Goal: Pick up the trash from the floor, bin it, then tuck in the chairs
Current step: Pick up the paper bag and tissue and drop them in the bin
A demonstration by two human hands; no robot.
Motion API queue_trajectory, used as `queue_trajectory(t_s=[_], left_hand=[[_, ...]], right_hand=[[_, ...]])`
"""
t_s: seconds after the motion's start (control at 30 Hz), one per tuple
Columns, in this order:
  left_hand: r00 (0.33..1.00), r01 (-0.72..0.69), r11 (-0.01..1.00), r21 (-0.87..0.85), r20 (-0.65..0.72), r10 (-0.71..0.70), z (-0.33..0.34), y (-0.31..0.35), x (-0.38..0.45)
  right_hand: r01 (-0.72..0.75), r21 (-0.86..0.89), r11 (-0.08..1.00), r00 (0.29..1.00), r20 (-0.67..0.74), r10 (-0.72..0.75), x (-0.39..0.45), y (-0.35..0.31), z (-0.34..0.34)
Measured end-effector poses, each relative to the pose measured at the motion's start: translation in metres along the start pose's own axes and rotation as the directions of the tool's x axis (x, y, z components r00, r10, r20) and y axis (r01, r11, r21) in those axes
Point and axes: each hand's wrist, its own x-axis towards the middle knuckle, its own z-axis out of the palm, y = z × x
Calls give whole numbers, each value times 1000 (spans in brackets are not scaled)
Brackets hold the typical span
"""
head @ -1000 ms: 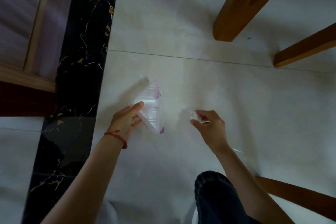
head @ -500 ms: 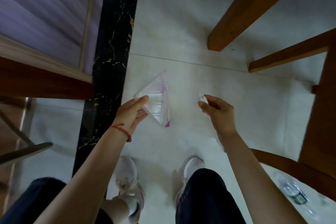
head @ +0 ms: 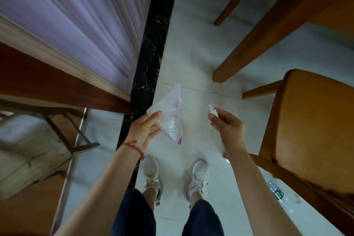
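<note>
2 pieces of trash are in my hands, both lifted clear of the floor (head: 191,48). My left hand (head: 142,130) pinches a clear plastic wrapper (head: 170,115) by 1 corner, thumb on top and the other fingers curled beneath it. My right hand (head: 229,130) nips a small white scrap (head: 213,111) between thumb and fingertips, the other fingers loosely curled. I judge the wrapper to be very light, thin and slick: it holds a folded, tent-like shape but would crumple under a firm squeeze, so an edge or corner pinch suits it. I judge the scrap to be soft, near weightless and easily dropped, so a closed fingertip pinch is best. The wrapper looks empty, though its creases make that uncertain. No bin is in view. 1 more clear plastic piece, perhaps a bottle (head: 277,193), lies on the floor beside the chair (head: 314,124) at my right.
</note>
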Motion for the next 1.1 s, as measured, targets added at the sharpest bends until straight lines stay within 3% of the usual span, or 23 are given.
queue_trajectory(t_s=[0.33,0.63,0.83,1.1], left_hand=[[998,-60,989,-135,5,62,20,86,-134],[986,-164,951,-263,-17,165,5,123,-211],[969,-247,910,-334,-87,231,-9,113,-243],[941,-319,821,-473,-263,214,-3,45,-287]], right_hand=[[125,76,989,992,18,-127,-99,-126,-15],[177,165,970,982,42,-187,-160,-172,-19],[160,179,971,975,124,-184,-177,-176,-25],[43,112,993,953,293,-74,-180,-165,-41]])
